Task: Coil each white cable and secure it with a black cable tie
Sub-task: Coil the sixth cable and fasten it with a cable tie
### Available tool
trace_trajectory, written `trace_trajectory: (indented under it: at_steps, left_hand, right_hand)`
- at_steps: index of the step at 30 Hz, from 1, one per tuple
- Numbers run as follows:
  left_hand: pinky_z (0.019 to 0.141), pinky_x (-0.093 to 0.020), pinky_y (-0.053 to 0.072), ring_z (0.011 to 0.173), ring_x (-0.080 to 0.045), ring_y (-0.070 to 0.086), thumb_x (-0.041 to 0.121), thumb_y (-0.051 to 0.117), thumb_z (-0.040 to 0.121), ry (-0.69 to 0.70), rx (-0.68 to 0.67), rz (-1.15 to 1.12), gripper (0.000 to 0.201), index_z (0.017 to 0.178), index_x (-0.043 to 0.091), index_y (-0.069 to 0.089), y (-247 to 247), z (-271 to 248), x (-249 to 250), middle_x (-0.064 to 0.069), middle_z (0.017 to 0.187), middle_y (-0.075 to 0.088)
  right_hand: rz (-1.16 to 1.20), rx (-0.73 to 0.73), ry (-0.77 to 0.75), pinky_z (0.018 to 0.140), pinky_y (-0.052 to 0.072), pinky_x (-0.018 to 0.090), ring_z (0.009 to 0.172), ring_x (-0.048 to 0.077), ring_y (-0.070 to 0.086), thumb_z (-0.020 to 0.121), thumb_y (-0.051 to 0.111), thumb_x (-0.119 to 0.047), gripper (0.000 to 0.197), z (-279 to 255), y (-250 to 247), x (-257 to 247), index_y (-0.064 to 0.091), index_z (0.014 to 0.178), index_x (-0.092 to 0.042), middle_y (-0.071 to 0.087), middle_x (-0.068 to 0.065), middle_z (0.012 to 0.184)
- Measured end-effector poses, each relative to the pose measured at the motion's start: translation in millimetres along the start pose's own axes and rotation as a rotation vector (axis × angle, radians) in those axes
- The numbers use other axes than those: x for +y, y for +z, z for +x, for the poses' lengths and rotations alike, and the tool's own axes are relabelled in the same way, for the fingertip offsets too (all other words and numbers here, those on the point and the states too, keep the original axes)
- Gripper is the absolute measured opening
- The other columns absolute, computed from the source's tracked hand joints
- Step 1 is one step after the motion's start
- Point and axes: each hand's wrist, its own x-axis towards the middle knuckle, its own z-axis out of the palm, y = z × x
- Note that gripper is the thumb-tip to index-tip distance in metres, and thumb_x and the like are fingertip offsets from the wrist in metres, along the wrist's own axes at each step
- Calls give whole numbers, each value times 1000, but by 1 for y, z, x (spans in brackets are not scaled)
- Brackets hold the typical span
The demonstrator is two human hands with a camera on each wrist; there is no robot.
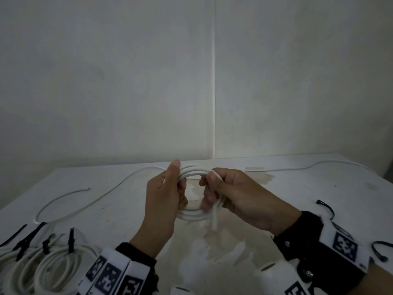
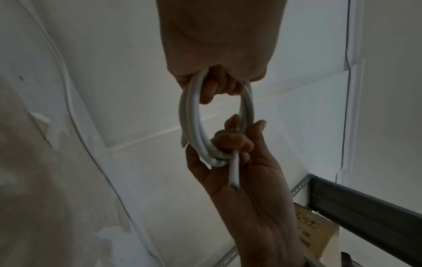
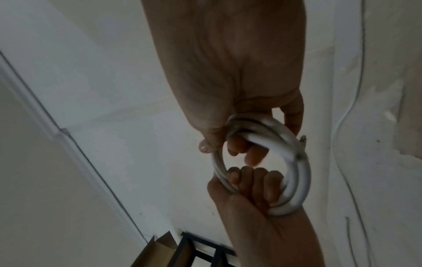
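Note:
A white cable wound into a small coil (image 1: 192, 216) is held upright above the table between both hands. My left hand (image 1: 178, 175) grips the coil's left side, thumb over the top and fingers through the ring (image 2: 189, 115). My right hand (image 1: 207, 188) pinches the right side, where the cable's free end (image 1: 214, 220) sticks down past the fingers (image 2: 235, 173). In the right wrist view the coil (image 3: 297, 168) runs through both fists. Loose black cable ties (image 1: 326, 208) (image 1: 380, 250) lie on the table to the right.
Tied white coils with black ties (image 1: 53, 265) lie at the lower left. A loose white cable (image 1: 85, 201) curves over the left of the white table (image 1: 319, 188); another cable (image 1: 297, 168) runs along the back right. A wall stands close behind.

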Motion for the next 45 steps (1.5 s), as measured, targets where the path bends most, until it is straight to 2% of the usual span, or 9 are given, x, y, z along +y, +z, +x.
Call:
trace_trajectory:
  at_steps: [4,13,17,20,30,34,37,40,45]
  left_hand:
    - [35,-19,26,32,-9,23,24,41,96,-22,-6,-45,51,46,11,42,3,0,1,5,36,27]
    - [51,-26,48,33,-10,40,15,25,99,-70,-224,146,49,59,4,50,-8,-4,-2,3,37,35]
    - [38,-21,35,33,-10,29,32,39,95,-131,-290,183,47,56,9,49,-3,-5,7,4,37,31]
    - [36,-19,25,35,-9,21,38,52,87,-132,-240,115,47,45,18,45,1,-9,7,5,41,25]
    - [36,-18,19,32,-7,18,31,39,96,-161,-74,-206,45,55,12,36,11,-15,5,7,37,22]
    - [34,-16,19,32,-6,17,30,41,96,-145,-12,-235,44,56,13,35,5,-9,4,7,38,21]
    - [32,-15,21,31,-6,17,30,40,96,-132,32,-251,42,57,13,35,-3,-4,4,7,38,21]
    - [32,-15,22,31,-6,18,28,41,96,-118,45,-251,41,58,12,37,-5,-2,3,8,37,21]
    - [32,-15,23,32,-5,18,29,42,95,-123,55,-253,41,58,11,37,-6,-1,-1,8,37,21]
  right_hand:
    - [-69,42,-1,76,45,35,42,9,39,77,40,-51,44,3,0,-8,53,74,-9,35,-8,44]
    - [-287,147,28,47,38,20,38,9,30,88,44,-47,46,8,2,-9,48,59,-11,33,-7,41]
    - [-367,129,13,48,38,20,40,8,34,90,43,-46,48,9,2,-10,50,58,-12,35,-6,43]
    - [-324,114,-4,49,38,19,41,7,35,92,39,-45,47,9,2,-13,54,63,-11,35,-10,41]
    - [-144,301,-159,45,40,20,37,8,35,85,35,-50,51,13,11,-7,54,64,-8,34,-9,39]
    - [-295,270,-290,61,45,16,58,6,52,82,39,-53,40,14,5,-3,52,77,-16,51,-4,65]
    - [-469,309,-395,70,45,14,73,0,54,75,61,-51,27,7,-6,6,47,88,-32,53,-11,87]
    - [-702,329,-453,72,49,20,78,7,57,72,73,-44,33,-1,-9,13,44,81,-31,55,-9,85]
    - [-807,361,-531,64,48,34,67,15,59,82,61,-37,24,4,-8,18,55,78,-14,61,2,71]
